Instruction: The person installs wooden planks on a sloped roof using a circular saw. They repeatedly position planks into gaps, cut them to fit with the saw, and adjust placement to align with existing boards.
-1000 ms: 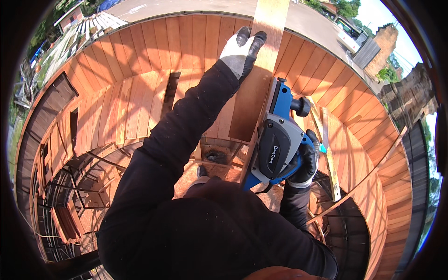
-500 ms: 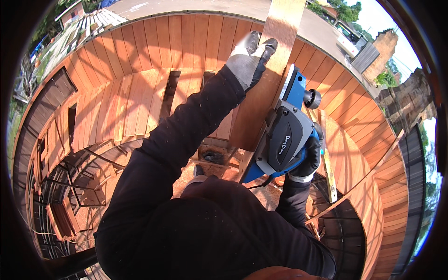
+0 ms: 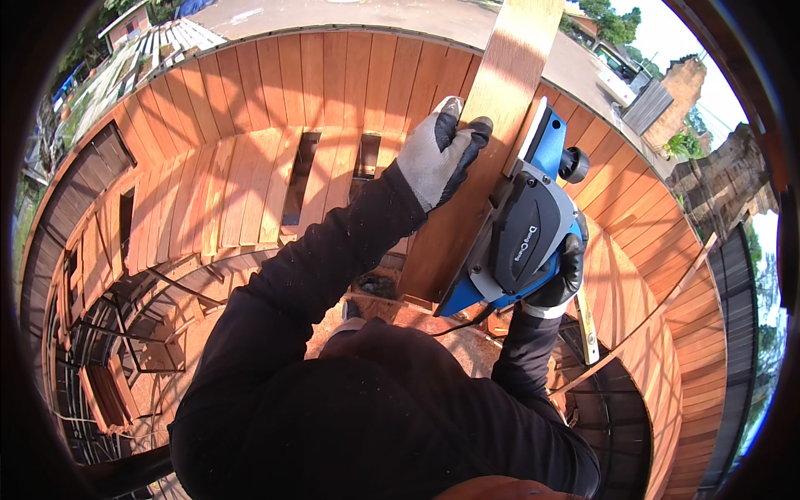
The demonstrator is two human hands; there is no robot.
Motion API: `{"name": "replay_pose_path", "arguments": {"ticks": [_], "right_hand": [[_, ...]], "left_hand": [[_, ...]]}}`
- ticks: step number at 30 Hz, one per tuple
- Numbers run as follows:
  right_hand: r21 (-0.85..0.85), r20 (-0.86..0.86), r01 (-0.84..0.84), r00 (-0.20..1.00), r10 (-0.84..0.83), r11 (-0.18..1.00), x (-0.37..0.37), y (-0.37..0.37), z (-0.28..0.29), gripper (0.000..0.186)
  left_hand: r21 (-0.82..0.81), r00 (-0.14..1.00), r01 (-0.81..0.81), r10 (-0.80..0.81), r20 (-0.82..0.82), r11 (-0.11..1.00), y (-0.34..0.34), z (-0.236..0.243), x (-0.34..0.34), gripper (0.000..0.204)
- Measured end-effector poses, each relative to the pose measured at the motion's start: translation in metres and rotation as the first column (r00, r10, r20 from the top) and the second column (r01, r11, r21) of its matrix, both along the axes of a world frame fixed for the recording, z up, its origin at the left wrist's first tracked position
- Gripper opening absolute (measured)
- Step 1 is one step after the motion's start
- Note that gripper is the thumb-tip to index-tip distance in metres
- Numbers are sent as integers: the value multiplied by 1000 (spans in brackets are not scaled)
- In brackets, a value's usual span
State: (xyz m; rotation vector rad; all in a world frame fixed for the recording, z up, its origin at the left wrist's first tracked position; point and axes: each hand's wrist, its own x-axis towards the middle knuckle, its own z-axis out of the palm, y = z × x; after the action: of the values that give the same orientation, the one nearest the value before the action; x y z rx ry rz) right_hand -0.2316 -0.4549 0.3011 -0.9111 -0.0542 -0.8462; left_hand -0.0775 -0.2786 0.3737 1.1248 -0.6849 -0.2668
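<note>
A long wooden board (image 3: pixel 483 179) slants up and away in front of me, its far end beyond the curved wall. My left hand (image 3: pixel 442 154), in a grey and black glove, is closed round the board's left edge with the thumb lying on its face. A blue and grey electric planer (image 3: pixel 521 225) lies against the board's right edge. My right hand (image 3: pixel 565 279), gloved as well, grips the planer's rear handle. The planer's black front knob (image 3: pixel 573 165) is untouched. Its underside against the wood is mostly hidden.
A curved plank bench (image 3: pixel 225 192) with gaps between slats and a plank wall (image 3: pixel 342 79) surround me. A yellow spirit level (image 3: pixel 587 329) leans at right, near a thin wooden strip (image 3: pixel 642 321). Short boards (image 3: pixel 108 396) are stacked lower left. A dark cord (image 3: pixel 467 323) trails from the planer.
The board and planer have shifted a little to the right in view. My left hand sits slightly lower along the board; my right still grips the planer.
</note>
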Motion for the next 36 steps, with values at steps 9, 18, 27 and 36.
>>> {"name": "replay_pose_path", "arguments": {"ticks": [9, 18, 27, 36], "right_hand": [[-19, 109, -27, 994, 29, 999, 9, -15, 13, 47], [-4, 151, -114, 982, 114, 993, 11, -48, 23, 53], [-59, 240, -74, 967, 86, 996, 24, -70, 63, 46], [-76, 278, 87, 959, -63, 993, 30, -95, 110, 45]], "left_hand": [[163, 994, 72, -57, -95, 984, 19, -21, -27, 53], [210, 968, 221, -188, -168, 952, 34, -51, -46, 42], [290, 980, 198, -197, -32, 936, 38, -59, -62, 43], [140, 973, 229, -230, -16, 963, 37, -70, -64, 37]]}}
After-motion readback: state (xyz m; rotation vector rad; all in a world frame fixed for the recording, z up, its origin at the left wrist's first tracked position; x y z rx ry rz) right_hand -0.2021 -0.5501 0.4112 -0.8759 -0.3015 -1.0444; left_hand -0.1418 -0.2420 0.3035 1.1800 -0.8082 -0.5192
